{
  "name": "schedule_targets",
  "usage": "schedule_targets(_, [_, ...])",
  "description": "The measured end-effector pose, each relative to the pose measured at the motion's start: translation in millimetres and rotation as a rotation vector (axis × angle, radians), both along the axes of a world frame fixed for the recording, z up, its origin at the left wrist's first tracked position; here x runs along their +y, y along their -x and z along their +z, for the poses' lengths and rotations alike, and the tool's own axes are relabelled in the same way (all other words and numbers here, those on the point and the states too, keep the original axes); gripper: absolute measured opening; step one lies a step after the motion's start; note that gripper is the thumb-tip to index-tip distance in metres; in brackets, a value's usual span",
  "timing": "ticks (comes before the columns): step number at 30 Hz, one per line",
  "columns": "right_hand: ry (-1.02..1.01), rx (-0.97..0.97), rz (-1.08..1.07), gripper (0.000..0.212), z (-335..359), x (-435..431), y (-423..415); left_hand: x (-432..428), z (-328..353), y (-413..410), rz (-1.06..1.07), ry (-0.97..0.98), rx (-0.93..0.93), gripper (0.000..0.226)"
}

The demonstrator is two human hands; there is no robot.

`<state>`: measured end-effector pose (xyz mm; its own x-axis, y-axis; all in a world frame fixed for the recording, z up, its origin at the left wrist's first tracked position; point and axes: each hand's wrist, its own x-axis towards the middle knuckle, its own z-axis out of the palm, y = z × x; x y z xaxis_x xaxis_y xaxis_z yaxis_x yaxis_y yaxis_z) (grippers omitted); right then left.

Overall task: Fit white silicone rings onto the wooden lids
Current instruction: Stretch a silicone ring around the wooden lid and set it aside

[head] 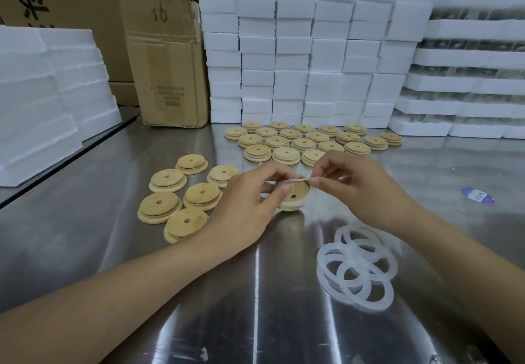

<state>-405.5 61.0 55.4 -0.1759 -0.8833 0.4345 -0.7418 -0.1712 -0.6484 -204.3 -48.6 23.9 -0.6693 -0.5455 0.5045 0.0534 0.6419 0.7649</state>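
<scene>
Your left grip (244,207) and right grip (360,190) are bare hands, with skin showing from fingertips to wrist. Your left forearm (127,287) and right forearm (460,247) are uncovered right to the frame's edge, and both are slim and smooth. The thumbnail (287,189) on your left grip is short, rounded and plain.

Pale wood, white foam, grey steel.
The wooden lids (199,190) are light tan with faint grain and dark centre holes; the silicone rings (322,264) are milky, translucent white. The steel table (255,321) is silver-grey with streaky glare, the foam blocks (312,51) white, the cardboard box (167,59) brown with dark print, the sticker (478,195) blue and white.
</scene>
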Motion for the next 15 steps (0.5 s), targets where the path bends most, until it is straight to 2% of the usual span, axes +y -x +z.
schedule_targets(15, [-0.088, 0.039, 0.023, 0.016, -0.1, 1.3, 0.2, -3.8, -1.9, -0.5, 0.024, 0.034, -0.012, 0.016])
